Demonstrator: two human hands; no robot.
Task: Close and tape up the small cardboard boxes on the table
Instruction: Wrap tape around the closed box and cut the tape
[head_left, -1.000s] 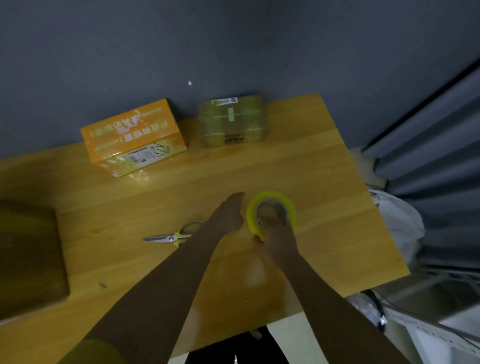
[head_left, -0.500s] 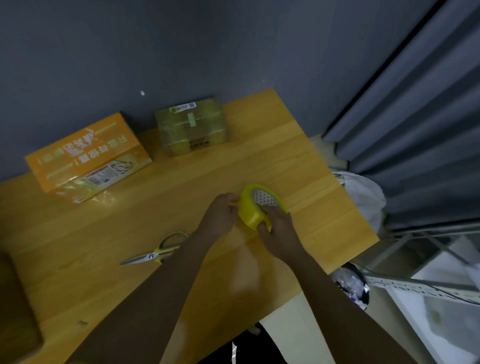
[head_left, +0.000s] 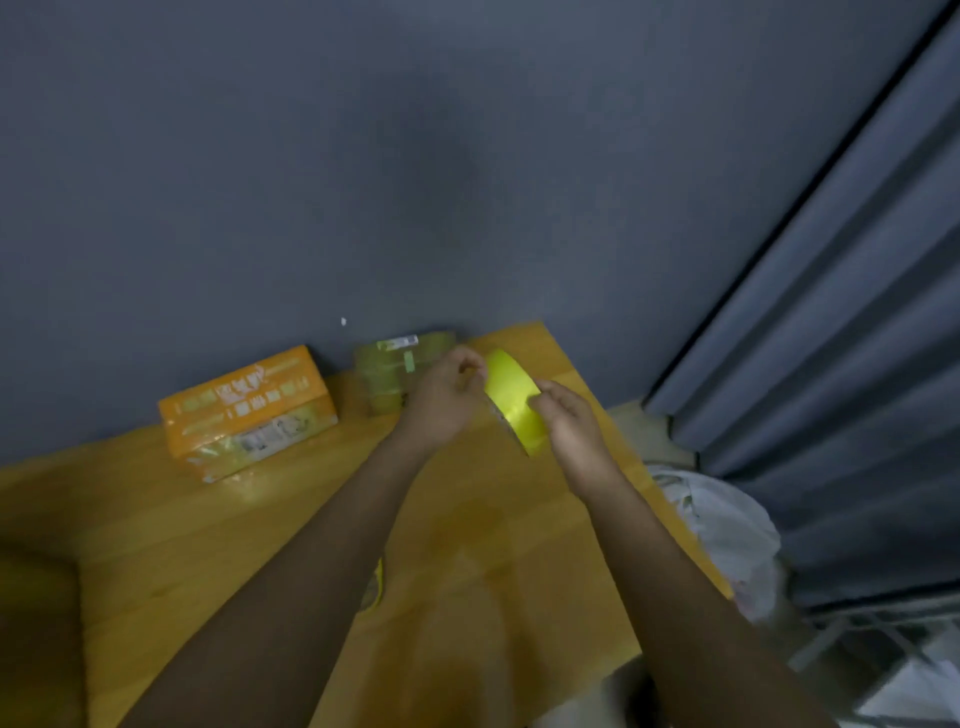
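Observation:
A yellow tape roll is lifted above the wooden table, held on edge between both hands. My right hand grips its lower right side. My left hand pinches at the roll's upper left rim. An orange box wrapped with tape lies against the wall at the left. A smaller greenish taped box sits beside it, partly hidden behind my left hand.
Scissors with a yellow handle peek out from under my left forearm. A dark brown object lies at the table's left edge. A white bag and grey curtain stand right of the table.
Both hands have raised the tape roll off the table and turned it on edge. The view tilted up toward the wall.

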